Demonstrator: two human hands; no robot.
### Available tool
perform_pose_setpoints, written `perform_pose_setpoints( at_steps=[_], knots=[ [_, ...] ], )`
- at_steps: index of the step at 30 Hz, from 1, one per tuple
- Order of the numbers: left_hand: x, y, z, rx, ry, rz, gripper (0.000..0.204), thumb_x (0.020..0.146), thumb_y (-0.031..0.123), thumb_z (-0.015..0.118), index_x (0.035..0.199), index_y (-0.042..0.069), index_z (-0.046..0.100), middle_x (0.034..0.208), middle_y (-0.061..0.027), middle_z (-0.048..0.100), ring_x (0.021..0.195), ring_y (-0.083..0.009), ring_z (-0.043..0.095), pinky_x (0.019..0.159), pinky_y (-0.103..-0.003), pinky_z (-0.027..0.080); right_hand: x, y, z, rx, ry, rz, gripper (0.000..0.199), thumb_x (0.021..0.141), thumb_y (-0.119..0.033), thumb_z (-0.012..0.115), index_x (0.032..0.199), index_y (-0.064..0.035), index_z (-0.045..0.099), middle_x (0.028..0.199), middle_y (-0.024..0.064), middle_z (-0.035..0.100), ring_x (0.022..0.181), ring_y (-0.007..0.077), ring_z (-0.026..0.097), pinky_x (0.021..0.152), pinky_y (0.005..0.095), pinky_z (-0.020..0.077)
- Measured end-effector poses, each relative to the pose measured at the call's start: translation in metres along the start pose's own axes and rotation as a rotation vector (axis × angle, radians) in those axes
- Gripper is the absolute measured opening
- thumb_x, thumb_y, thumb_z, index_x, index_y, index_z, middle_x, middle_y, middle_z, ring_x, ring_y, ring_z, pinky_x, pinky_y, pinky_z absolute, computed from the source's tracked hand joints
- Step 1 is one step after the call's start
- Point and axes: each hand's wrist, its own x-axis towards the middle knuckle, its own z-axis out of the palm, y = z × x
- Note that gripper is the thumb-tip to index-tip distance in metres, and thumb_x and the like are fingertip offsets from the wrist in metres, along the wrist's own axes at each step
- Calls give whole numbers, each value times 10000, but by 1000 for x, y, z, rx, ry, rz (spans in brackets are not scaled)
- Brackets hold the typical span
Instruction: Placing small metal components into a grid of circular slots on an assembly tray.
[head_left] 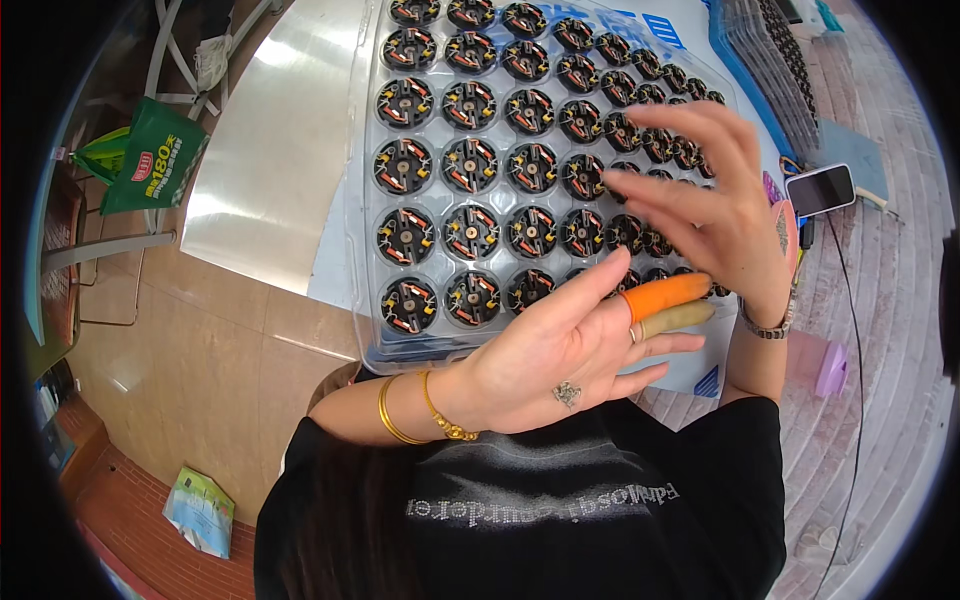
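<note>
My left hand [535, 365] is palm up with its fingers stretched out, over the near edge of a clear plastic tray [362, 270]. A small heap of tiny metal pieces [567, 394] lies on its palm. An orange finger cot [668, 296] covers one fingertip, and a tan finger cot [675, 320] covers the one beside it. My right hand [730, 205] hovers over the tray's right part, thumb and fingers apart and slightly blurred. Rows of round black parts [404, 168] with copper and yellow pieces fill the tray's pockets; both hands hide some of them.
A shiny metal sheet [260, 150] lies left of the tray, and a green bag [155, 160] hangs beyond it. At the right are a phone [820, 190], a dark cable [850, 310] and a purple-lidded cup [820, 368]. Stacked clear trays [765, 60] stand at the far right.
</note>
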Motion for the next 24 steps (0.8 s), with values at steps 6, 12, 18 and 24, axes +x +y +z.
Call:
perform_pose_setpoints(
  at_steps=[6,12,18,24],
  knots=[
    [11,-1,7,-91,27,282,747,998,650,194,1543,147,280,1522,17,375,1414,-164,297,1188,-411,103,-18,-4,-29,-54,165,112,311,703,-61,763,1002,-147,785,1242,106,617,1162,299,535,982,406,413],
    [24,2,9,-152,10,423,729,1003,625,233,1531,127,302,1519,-18,390,1371,-152,346,1162,-362,200,-33,-42,-28,132,132,42,236,590,-193,836,822,-180,796,1137,76,639,1094,278,547,924,393,434],
    [26,1,11,-169,89,466,775,997,627,271,1530,65,263,1515,-98,389,1409,-232,335,1158,-371,297,-50,-57,-15,278,122,8,277,507,-254,856,768,-190,786,1067,31,661,1032,258,551,866,388,444],
    [26,0,9,-124,81,479,802,990,641,263,1531,49,248,1524,-132,374,1438,-238,305,1170,-380,281,-56,-64,-4,316,122,125,242,535,-176,861,755,-162,760,1087,47,655,1075,272,531,892,396,435]
  ],
)
